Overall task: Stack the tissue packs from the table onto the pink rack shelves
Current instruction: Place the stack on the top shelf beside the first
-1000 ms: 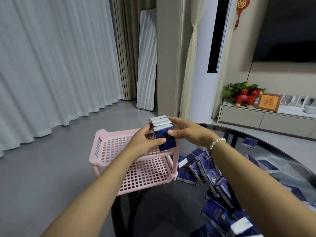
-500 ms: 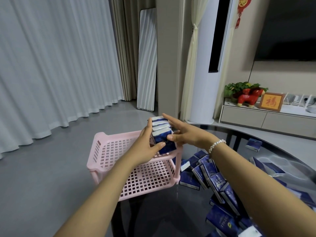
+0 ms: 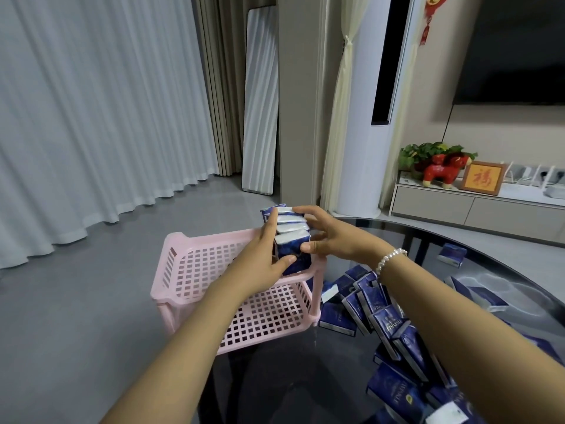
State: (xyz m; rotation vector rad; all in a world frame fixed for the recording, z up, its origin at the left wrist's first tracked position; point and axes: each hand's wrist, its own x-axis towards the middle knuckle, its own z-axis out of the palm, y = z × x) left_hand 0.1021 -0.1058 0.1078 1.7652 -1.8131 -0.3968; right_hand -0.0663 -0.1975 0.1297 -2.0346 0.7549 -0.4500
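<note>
From my head camera: I press a row of tissue packs (image 3: pixel 289 237) between my left hand (image 3: pixel 263 264) and right hand (image 3: pixel 333 237), each grip pinching one side, at the right corner of the pink rack (image 3: pixel 183 264). Both shelves otherwise look bare. Many packs (image 3: pixel 382 313) lie heaped on the dark surface (image 3: pixel 305 377); I judge the job barely begun.

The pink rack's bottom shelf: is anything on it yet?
Empty where visible: the lower shelf shows only bare pink grid. The left forearm hides part of it.
</note>
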